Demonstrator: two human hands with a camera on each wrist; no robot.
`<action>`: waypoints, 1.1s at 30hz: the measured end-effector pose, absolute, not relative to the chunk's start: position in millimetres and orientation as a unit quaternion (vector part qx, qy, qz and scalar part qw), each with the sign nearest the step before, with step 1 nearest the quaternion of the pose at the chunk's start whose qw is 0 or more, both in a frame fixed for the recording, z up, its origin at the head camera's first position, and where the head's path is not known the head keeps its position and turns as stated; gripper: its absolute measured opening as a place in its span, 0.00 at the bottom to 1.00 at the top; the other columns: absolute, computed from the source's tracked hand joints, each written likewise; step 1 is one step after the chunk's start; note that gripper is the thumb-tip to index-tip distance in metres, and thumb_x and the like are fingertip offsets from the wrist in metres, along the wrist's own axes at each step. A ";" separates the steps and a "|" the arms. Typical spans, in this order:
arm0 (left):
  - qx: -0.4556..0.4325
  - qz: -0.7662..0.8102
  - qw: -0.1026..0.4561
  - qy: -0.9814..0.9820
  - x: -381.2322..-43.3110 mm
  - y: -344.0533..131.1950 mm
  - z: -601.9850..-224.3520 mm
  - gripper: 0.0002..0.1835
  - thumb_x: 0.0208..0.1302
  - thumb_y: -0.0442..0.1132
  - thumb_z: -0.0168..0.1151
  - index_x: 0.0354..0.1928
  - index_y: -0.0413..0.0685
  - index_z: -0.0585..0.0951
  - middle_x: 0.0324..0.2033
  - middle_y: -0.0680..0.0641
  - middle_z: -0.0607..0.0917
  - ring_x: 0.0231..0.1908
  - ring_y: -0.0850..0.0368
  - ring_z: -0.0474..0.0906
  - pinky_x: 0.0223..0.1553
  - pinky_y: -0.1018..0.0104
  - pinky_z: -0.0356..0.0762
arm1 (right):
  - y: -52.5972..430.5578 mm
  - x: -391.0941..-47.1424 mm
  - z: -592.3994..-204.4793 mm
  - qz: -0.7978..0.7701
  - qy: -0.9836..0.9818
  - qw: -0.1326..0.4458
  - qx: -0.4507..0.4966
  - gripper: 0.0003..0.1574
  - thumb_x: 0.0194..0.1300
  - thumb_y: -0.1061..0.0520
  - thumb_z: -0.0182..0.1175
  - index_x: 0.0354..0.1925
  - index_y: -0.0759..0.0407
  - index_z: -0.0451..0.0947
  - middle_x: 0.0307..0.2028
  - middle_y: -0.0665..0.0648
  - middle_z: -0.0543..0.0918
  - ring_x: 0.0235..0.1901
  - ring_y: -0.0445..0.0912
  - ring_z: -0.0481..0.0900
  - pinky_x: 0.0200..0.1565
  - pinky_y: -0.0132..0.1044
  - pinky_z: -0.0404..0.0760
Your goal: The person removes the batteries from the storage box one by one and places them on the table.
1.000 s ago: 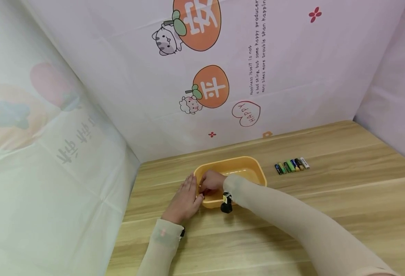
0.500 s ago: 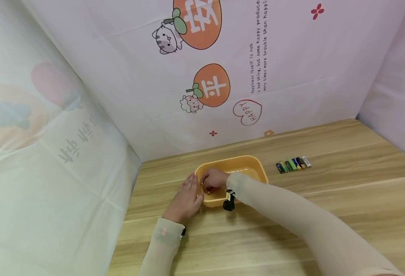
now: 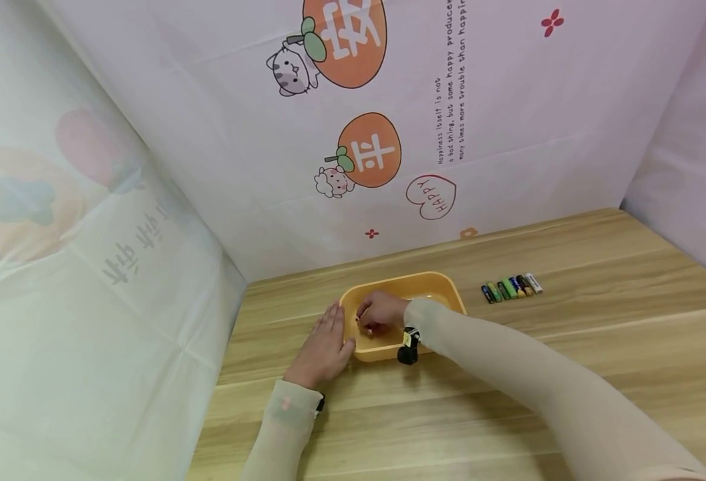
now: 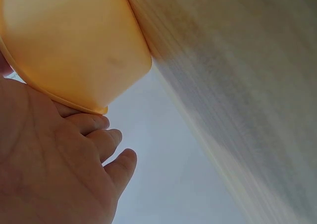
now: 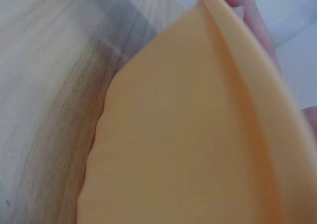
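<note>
An orange-yellow plastic basin (image 3: 409, 355) stands on the wooden table. My left hand (image 3: 321, 351) lies along the outside of its left end, fingers fairly straight, with the thumb by the near corner. The left wrist view shows the fingertips (image 4: 101, 122) right at the basin's rim. Inside the basin, towards its left end, is my right hand (image 3: 384, 310), with curled fingers pinching a small battery-like object (image 3: 370, 332) whose shiny ends peek out; the fingers hide most of it. In the right wrist view the basin's outer wall (image 5: 163, 115) covers most of that hand.
A row of several batteries (image 3: 511, 287), green, dark, blue and white, lies on the table (image 3: 599, 321) to the right of the basin. A printed white cloth (image 3: 497, 180) hangs behind the table, and another cloth (image 3: 142, 334) borders its left side.
My right hand has shifted slightly to the right and up from the basin's left end, the small object moving with it. My left hand stays at the rim, and the battery row is unchanged.
</note>
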State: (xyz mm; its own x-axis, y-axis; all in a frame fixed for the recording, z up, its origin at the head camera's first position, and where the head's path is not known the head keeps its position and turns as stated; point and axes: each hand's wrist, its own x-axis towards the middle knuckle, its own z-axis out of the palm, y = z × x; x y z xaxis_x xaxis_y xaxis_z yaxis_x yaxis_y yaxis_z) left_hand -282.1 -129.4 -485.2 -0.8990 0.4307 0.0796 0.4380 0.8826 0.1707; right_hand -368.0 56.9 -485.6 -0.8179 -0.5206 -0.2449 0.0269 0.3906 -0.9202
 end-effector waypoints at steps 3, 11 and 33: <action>-0.225 -0.094 0.022 -0.970 -282.1 -129.1 -485.7 0.36 0.76 0.50 0.40 0.75 0.34 0.47 0.75 0.38 0.47 0.74 0.49 0.41 0.71 0.53 0.45 | 62.0 -368.5 -482.9 -0.526 0.794 0.266 -0.147 0.08 0.60 0.65 0.63 0.40 0.66 0.81 0.26 0.58 0.83 0.22 0.45 0.78 0.24 0.36 0.80; -0.226 -0.097 0.023 -0.969 -280.2 -128.0 -483.7 0.36 0.75 0.49 0.41 0.75 0.33 0.47 0.75 0.38 0.47 0.74 0.48 0.42 0.71 0.53 0.46 | 70.9 -366.3 -479.6 -0.536 0.790 0.262 -0.140 0.08 0.62 0.65 0.64 0.41 0.67 0.81 0.29 0.62 0.84 0.22 0.46 0.78 0.25 0.36 0.80; -0.221 -0.079 0.028 -0.972 -280.0 -127.2 -487.0 0.36 0.75 0.50 0.38 0.75 0.33 0.47 0.75 0.38 0.47 0.74 0.48 0.42 0.71 0.54 0.44 | 96.6 -362.9 -472.5 -0.550 0.785 0.254 -0.134 0.07 0.63 0.64 0.63 0.40 0.67 0.81 0.29 0.63 0.83 0.24 0.47 0.80 0.26 0.38 0.81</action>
State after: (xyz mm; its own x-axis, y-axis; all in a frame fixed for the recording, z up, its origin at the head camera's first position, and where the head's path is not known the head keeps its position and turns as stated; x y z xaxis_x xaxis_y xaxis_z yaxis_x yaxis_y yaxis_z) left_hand -280.0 -127.2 -487.0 -0.9006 0.4254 0.0896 0.4343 0.8898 0.1401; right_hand -362.9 96.6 -472.5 -0.8350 -0.4896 -0.2511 0.0688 0.3599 -0.9304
